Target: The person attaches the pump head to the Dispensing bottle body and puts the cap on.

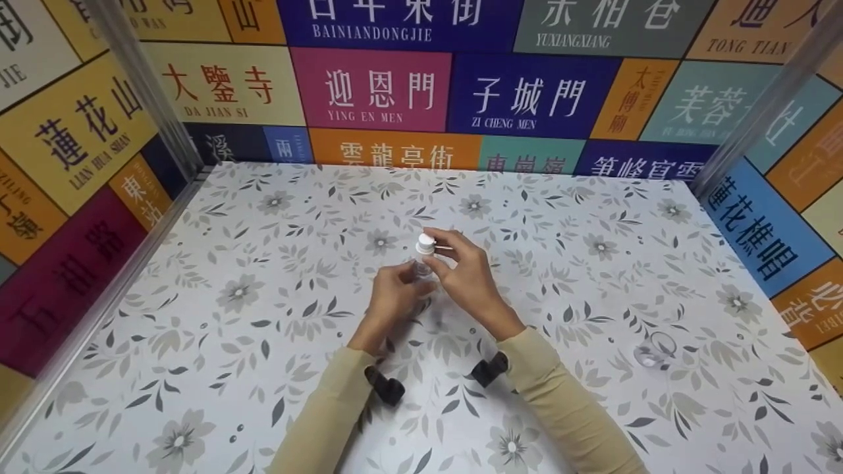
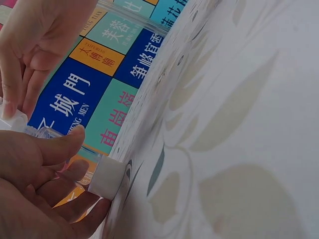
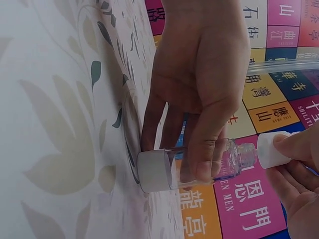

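A small clear bottle (image 3: 227, 162) with a white band round its base stands upright at the middle of the table, its base right at the tabletop. My left hand (image 1: 394, 293) grips the bottle's body between thumb and fingers. Above it, my right hand (image 1: 473, 273) pinches a white pump top (image 1: 426, 243) with thumb and fingertips. In the right wrist view, the white top sits right at the mouth of the bottle's threaded neck (image 3: 246, 155), most of the threads showing below it. Fingers partly hide the bottle's body in every view.
A clear, cup-like cap (image 1: 655, 350) lies on the table at the right. The table (image 1: 263, 368) has a floral cover. Printed panels (image 1: 372, 89) rise behind and along both sides, with clear upright posts at the back corners. Black straps (image 1: 385, 387) sit at the wrists.
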Available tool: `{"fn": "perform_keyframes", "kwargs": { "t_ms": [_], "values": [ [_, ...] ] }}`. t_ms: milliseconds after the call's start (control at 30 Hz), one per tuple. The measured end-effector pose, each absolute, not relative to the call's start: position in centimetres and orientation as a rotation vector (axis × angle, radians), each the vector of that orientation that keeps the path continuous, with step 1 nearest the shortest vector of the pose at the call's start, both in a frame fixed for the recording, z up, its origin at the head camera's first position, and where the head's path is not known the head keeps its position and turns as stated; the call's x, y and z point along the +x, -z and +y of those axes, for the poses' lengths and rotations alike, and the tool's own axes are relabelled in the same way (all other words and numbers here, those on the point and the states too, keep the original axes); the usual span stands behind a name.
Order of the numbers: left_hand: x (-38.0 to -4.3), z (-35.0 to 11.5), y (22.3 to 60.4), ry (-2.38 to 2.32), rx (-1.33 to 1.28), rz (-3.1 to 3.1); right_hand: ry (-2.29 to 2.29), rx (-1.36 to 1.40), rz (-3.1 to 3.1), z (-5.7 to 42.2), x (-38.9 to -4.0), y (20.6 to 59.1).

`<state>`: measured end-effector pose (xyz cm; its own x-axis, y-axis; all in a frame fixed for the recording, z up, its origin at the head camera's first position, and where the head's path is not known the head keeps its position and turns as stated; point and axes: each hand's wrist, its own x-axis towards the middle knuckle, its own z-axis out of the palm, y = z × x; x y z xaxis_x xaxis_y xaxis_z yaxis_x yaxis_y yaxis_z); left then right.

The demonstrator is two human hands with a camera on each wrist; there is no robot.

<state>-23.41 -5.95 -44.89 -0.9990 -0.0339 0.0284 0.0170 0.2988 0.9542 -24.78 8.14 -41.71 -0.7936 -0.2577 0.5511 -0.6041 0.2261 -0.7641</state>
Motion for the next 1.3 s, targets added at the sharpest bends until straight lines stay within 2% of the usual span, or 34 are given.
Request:
{"fn": "perform_keyframes", "kwargs": {
  "t_ms": [1300],
  "values": [
    [-23.44, -5.90, 44.97, 1.831, -0.021, -2.431, -1.576, 0.758, -2.298, 8.03, -25.07, 42.32]
  ]
}}
